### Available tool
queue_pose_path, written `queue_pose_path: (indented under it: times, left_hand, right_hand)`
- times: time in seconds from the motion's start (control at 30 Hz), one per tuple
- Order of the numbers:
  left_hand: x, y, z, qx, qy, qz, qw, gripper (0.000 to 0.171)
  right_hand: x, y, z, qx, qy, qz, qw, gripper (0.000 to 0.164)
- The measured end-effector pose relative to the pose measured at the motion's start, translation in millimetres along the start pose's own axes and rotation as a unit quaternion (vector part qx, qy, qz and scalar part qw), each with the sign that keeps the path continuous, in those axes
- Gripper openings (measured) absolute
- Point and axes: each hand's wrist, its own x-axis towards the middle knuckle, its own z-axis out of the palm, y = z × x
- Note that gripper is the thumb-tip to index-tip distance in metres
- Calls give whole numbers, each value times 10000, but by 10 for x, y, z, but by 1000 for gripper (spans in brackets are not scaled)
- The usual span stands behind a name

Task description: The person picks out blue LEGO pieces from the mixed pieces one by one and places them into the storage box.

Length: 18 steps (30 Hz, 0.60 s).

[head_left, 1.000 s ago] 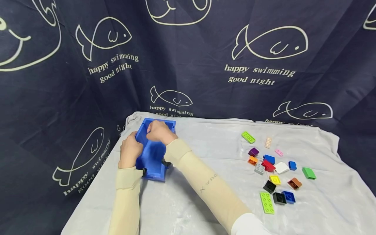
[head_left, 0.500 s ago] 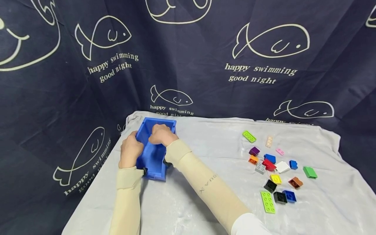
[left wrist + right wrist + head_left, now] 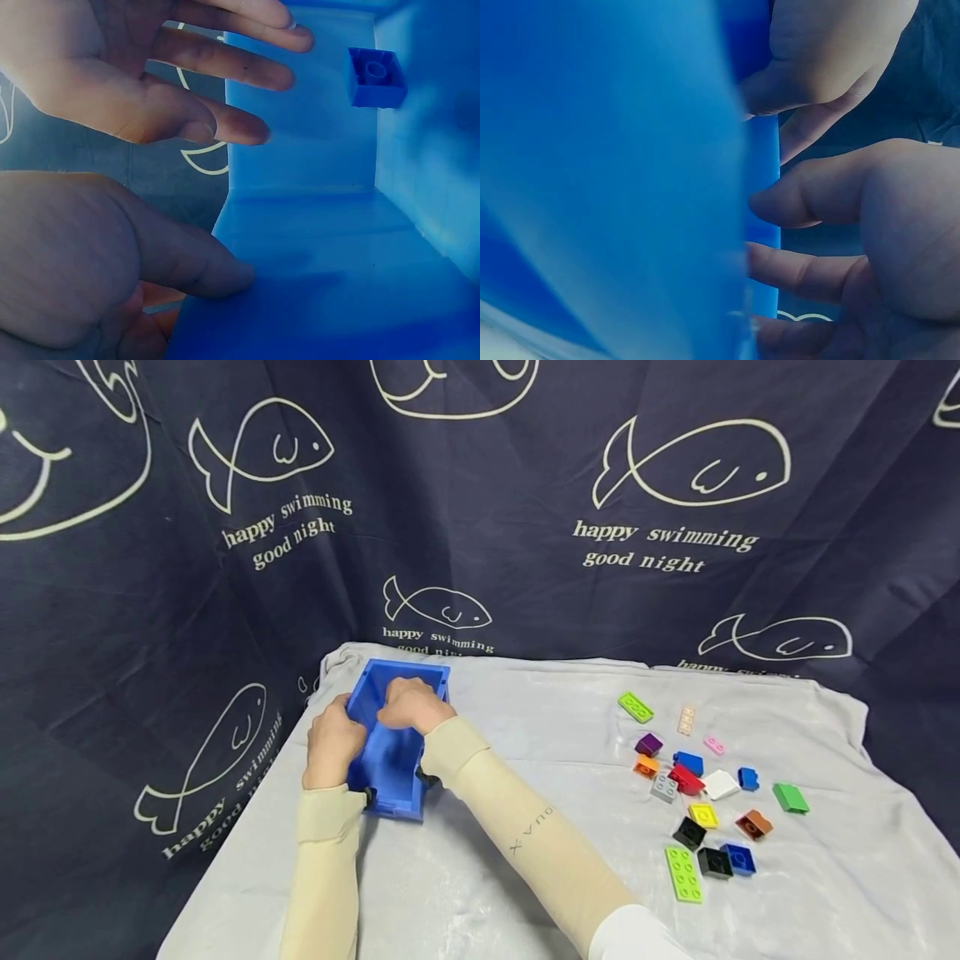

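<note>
A blue plastic bin stands at the left of the cloth-covered table. My left hand grips its left wall; in the left wrist view the thumb lies over the inside and the other fingers are mostly hidden outside. Over the bin's far half is my right hand, its fingers spread and holding nothing in the left wrist view. A blue toy brick rests inside the bin, open side showing; the head view does not show it. The bin's wall fills much of the right wrist view.
Loose toy bricks lie on the right of the table, among them a red brick, a yellow brick, a lime plate and a green brick. A dark fish-print curtain hangs behind the table.
My right hand has come slightly nearer and lower inside the bin since a second ago, then stayed almost still. The left hand and the bin hold their place.
</note>
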Motion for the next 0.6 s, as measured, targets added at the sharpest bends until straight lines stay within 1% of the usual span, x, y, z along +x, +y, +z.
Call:
queue_pose_path:
  times: [0.03,0.2,0.23,0.27,0.3,0.43,0.47,0.5,0.6]
  left_hand:
    - [-1,2,4,3,-1,8,10000,60]
    - [-11,-6,17,41,-22,6,10000,61]
    - [-12,-8,17,54,-27,13,10000,61]
    - [-15,-7,14,65,-31,14,10000,62]
    - [-17,-8,9,64,-36,7,10000,62]
    - [-30,11,-10,66,-33,3,10000,62]
    - [-32,13,-13,63,-35,-4,10000,62]
    - [-34,16,-16,58,-35,-5,10000,62]
    - [-37,18,-20,40,-34,-32,10000,63]
  right_hand:
    - [-41,-12,-23,3,31,2,10000,46]
    - [-417,-132,-233,133,30,-98,9999,47]
    - [-387,-103,-199,155,167,-166,9996,47]
    - [-462,-124,-245,233,179,-222,9993,47]
    - [-491,-128,-265,255,247,-282,9990,47]
    - [-552,-117,-327,281,586,-592,9961,47]
    - [-640,-149,-402,261,563,-642,9960,45]
    - [-655,-144,-418,233,604,-699,9955,43]
    - [-717,-123,-465,297,787,-765,9935,21]
